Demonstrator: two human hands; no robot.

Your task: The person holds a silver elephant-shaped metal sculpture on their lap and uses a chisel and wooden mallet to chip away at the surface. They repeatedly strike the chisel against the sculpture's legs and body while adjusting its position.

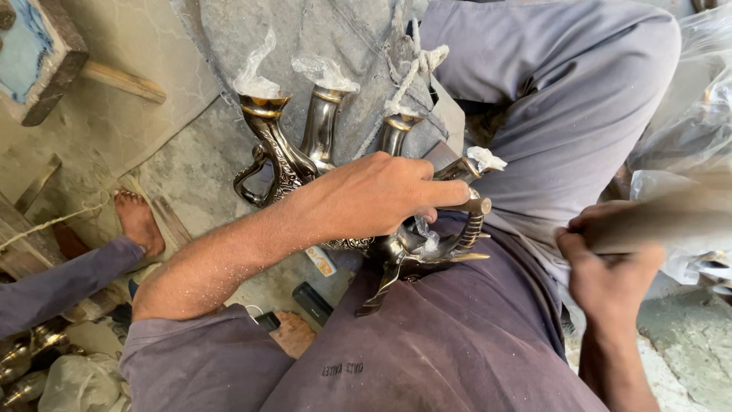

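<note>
My left hand (374,194) is clamped over a dark ornate metal piece (412,252) resting on my lap, fingers curled round its upper stem. My right hand (610,263), to the right of that piece, is closed on a blurred tool handle (663,217). Behind the piece stand three metal goblet-like stems (320,126) with plastic wrap at their mouths. Risk, as I judge it: the piece's pointed feet could slip on the cloth, and the fast-moving tool might catch my left fingers.
</note>
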